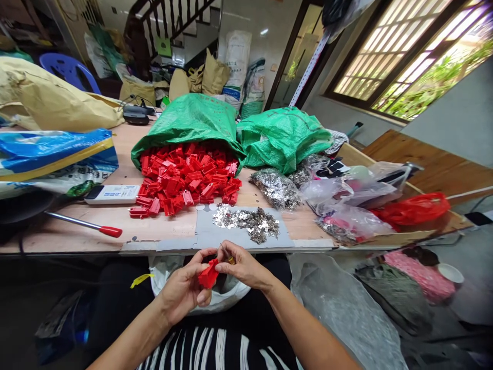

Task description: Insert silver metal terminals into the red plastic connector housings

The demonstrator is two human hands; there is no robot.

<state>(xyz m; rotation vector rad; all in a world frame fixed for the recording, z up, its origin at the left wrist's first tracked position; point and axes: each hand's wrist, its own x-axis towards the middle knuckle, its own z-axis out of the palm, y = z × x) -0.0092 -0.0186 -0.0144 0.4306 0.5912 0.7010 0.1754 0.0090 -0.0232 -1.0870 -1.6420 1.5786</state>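
My left hand grips a small red plastic housing between thumb and fingers, just in front of the table edge. Fingertips of my right hand meet the housing's right side. Tucked in that hand is a thin tool with a yellow part; its exact kind is partly hidden by the fingers. Beyond my hands, small silvery metal pieces lie spread on a grey sheet. A heap of similar red housings spills from a green woven sack. Under my hands, a white bag sits open in my lap.
Right of the sheet lie a clear bag of metal pieces and a shallow box edge around more bags. To the left, a lever with a red grip sticks out near a white-and-dark device. A second green sack stands behind.
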